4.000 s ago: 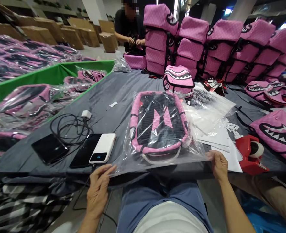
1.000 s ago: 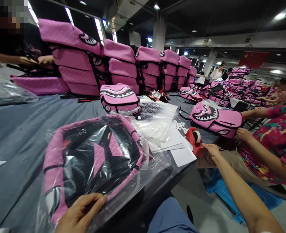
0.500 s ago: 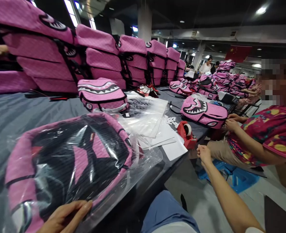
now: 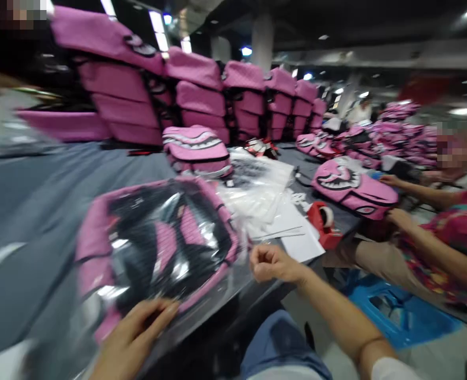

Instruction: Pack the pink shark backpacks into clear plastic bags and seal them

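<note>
The left hand (image 4: 134, 338) lies flat, fingers stretched out, on the near end of the bagged pink-and-black backpack (image 4: 158, 243). Just right of it, the right hand (image 4: 275, 264) hovers with its fingers curled into a loose fist, and a red tape dispenser (image 4: 323, 224) sits beyond.

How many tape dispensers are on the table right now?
1. The red tape dispenser sits near the front edge of the table, beside the white sheets, beyond the right hand. The picture is blurred; others may be hidden behind the backpack stacks.
</note>
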### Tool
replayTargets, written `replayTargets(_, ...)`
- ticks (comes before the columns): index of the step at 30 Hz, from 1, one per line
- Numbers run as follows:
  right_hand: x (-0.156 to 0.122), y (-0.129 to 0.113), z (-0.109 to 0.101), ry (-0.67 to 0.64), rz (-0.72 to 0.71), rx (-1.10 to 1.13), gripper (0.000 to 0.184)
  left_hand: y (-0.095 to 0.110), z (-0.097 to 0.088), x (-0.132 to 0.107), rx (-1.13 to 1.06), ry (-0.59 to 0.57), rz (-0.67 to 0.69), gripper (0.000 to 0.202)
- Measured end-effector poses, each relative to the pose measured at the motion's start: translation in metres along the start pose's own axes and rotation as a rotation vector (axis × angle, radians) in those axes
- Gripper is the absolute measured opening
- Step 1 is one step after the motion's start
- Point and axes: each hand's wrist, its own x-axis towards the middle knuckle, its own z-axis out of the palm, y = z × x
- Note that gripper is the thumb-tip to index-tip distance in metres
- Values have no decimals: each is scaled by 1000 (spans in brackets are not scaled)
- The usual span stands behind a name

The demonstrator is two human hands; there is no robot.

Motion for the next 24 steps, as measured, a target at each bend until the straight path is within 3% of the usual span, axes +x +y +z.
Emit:
replayTargets(3, 29, -20, -4, -254, 9, -491, 44, 28, 0, -4, -42, -59, -46, 48)
replayTargets(7, 69, -31, 0, -446, -70, -982, 27, 33, 4, 3, -94, -3, -94, 34)
replayTargets(13, 111, -22, 23, -640, -151, -1365, 18, 32, 8, 1, -77, -3, -85, 31)
replayTargets(16, 138, -14, 30, -764, -85, -1478, 17, 33, 7, 1, -41, 12, -71, 30)
replayTargets(18, 154, -13, 31, -740, 34, -1544, 31, 33, 8, 1, -39, 16, -73, 30)
replayTargets(20, 162, -19, 29, -619, 138, -1585, 48, 31, 8, 0, -54, 19, -89, 30)
replayTargets(22, 159, -26, 26, -468, 155, -1574, 44, 30, 9, 0, -65, 23, -102, 30)
replayTargets(24, 147, -30, 26, -418, 73, -1494, 31, 30, 9, 0, -63, 20, -93, 28)
